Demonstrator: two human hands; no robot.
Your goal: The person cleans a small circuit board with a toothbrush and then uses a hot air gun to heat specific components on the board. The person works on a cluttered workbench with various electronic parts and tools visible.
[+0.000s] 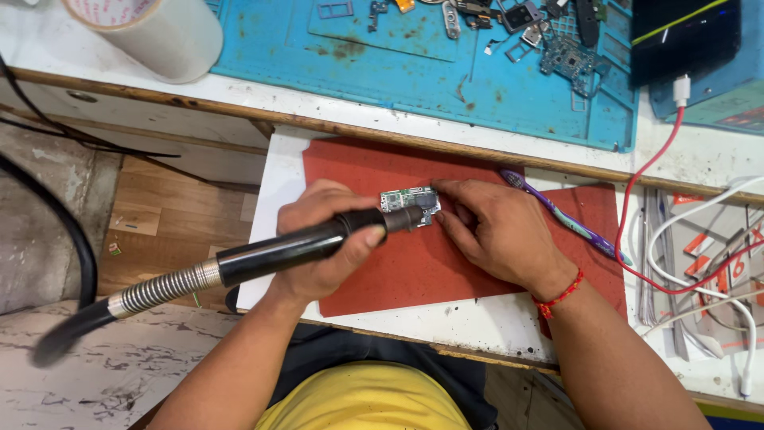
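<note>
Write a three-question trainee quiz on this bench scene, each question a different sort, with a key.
1. True or false: the left hand holds the black hot-air wand.
2. What lies on the red mat just beyond the right hand?
A. a purple toothbrush
B. a screwdriver
C. a pair of scissors
3. Fill in: the right hand's fingers press on a small ______ at the wand's tip.

Key
1. True.
2. A.
3. Circuit board.
</note>
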